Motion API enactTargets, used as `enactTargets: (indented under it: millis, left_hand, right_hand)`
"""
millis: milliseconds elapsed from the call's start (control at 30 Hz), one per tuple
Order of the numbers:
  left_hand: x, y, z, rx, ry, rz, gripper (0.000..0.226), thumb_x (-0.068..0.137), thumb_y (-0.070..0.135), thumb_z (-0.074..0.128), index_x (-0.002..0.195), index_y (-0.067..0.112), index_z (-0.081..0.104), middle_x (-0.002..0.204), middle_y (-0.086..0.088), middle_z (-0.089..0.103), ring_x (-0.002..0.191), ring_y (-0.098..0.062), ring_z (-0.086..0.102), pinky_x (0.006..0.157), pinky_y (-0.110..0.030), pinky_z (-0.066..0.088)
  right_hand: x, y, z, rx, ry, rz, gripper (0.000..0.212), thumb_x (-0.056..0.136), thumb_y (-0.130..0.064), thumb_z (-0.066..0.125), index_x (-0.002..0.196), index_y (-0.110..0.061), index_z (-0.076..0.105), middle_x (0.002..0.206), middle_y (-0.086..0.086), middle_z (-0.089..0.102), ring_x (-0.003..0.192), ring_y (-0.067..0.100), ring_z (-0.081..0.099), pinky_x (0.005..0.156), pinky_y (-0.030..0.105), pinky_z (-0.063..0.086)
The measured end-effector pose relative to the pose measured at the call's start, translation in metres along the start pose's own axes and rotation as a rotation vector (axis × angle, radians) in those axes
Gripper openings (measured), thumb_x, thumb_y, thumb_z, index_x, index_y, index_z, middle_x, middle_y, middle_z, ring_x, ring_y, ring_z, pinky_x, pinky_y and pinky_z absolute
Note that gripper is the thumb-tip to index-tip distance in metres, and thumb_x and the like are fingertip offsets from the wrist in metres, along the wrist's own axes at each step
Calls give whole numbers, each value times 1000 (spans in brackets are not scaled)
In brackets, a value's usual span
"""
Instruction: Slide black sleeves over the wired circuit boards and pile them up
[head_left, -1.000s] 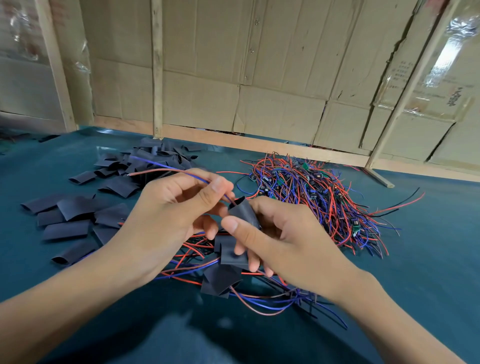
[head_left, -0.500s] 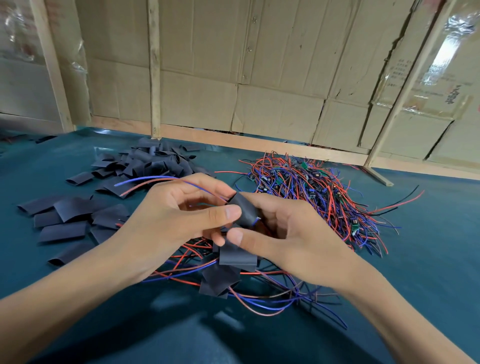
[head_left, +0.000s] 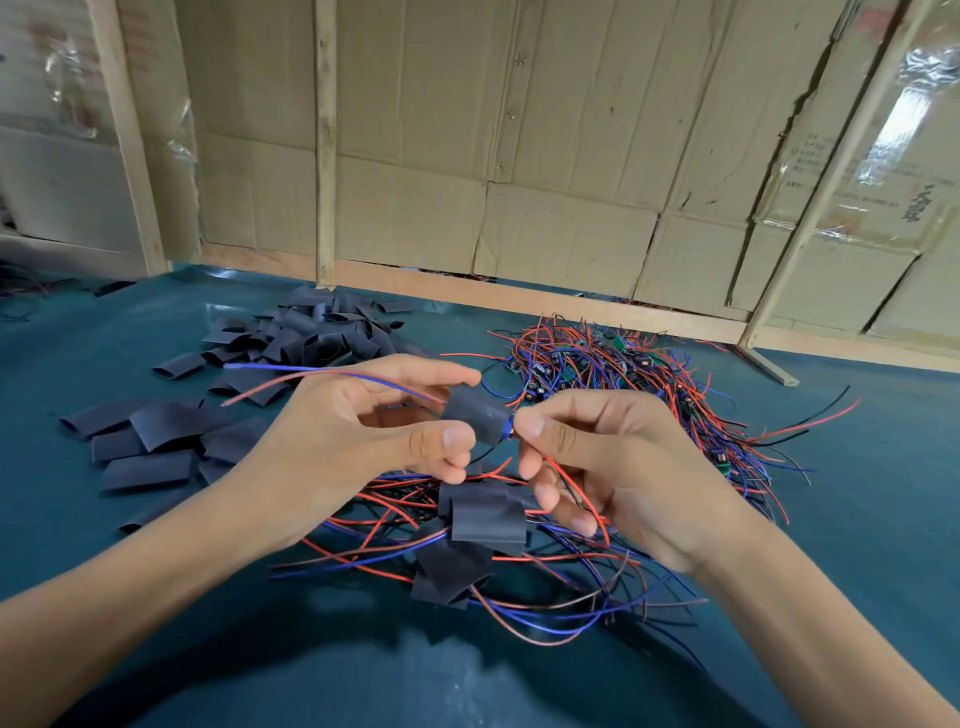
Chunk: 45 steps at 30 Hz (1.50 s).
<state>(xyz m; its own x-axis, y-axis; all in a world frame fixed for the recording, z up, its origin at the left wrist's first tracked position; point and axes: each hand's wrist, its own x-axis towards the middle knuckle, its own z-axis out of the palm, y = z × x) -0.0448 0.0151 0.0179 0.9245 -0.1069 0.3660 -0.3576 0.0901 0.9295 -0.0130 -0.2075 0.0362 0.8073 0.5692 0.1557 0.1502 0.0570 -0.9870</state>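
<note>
My left hand (head_left: 353, 431) pinches a black sleeve (head_left: 475, 415) between thumb and forefinger above the table. A red and a blue wire (head_left: 291, 375) stick out of its left end. My right hand (head_left: 613, 462) pinches the end of the circuit board (head_left: 510, 428) that pokes from the sleeve's right end, with a red and a dark wire trailing under its fingers. Below my hands lies a pile of sleeved boards (head_left: 483, 514) with long wires. Loose black sleeves (head_left: 291, 338) lie at the left. A heap of bare wired boards (head_left: 623, 374) lies at the right.
The work surface is a dark teal mat (head_left: 883, 493). A cardboard wall (head_left: 519, 156) with wooden battens closes the back. A slanted wooden strut (head_left: 769, 364) meets the mat at the back right.
The sleeve has slid further along the board. My hands have drawn slightly apart, so the left wires stick out further and the board's end shows at the right.
</note>
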Motion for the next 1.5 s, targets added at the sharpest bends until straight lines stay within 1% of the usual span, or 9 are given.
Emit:
enactTargets:
  millis: [233,500,733,967,1100,1200,1300,1400,1500]
  left_hand:
    - [0,-1,4,-78,-35,-85,31,65,30,90,84,11,75,74,-15,69,68,-30,70,61,-31,57]
    - [3,-5,6,-246,30,-154,21,65,18,80,81,6,77,72,-16,66,67,-24,68,59,-28,56]
    - [1,-11,6,-69,-7,-144,29,63,24,91,84,10,77,75,-15,68,64,-28,61,54,-29,51]
    - [5,-5,-12,306,-155,-98,40,64,40,83,102,33,74,81,2,69,70,-6,54,69,-20,42]
    - [9,-1,-44,452,-384,-113,55,68,3,67,118,27,69,113,1,71,88,-11,59,71,-24,43]
    - [18,-4,-74,599,-367,-66,77,61,-19,49,117,30,69,114,1,71,86,-18,56,63,-30,41]
    - [25,-13,-113,952,-184,15,87,67,-26,52,109,48,66,112,13,70,84,-8,54,72,-34,43]
    - [29,-33,-148,1412,165,46,52,85,9,68,120,46,60,124,4,62,113,-29,47,100,-46,38]
    - [34,-56,-173,1620,383,-413,61,83,71,55,136,43,49,138,-7,48,124,-41,38,102,-53,33]
  right_hand:
    - [-1,1,5,-133,5,13,32,91,-34,64,63,-19,69,52,4,55,35,12,39,36,15,26]
    - [-2,-3,-1,-170,0,29,15,88,-21,75,79,-9,74,66,14,61,44,23,47,36,22,35]
    - [-3,-3,-4,-400,-14,1,19,94,-11,68,76,-11,73,52,-6,62,35,5,45,37,18,33]
    - [2,1,-20,-416,58,-7,18,89,2,70,103,-9,71,79,7,68,60,18,58,45,27,42]
    - [3,7,-32,-521,-10,19,13,87,4,72,95,-6,71,79,9,69,63,16,60,55,26,48]
    - [5,9,-39,-715,-50,-26,9,86,-4,75,89,-12,75,83,1,76,71,8,65,70,20,51]
    - [10,13,-58,-774,302,-180,6,89,-15,74,86,-19,77,81,-8,75,73,0,64,74,13,48]
    - [12,20,-89,-1014,697,-262,7,91,-17,68,90,-21,74,84,-13,71,78,4,62,72,3,39]
    - [14,39,-116,-1204,635,-55,25,93,-22,67,117,-15,71,109,4,71,100,23,65,91,25,45]
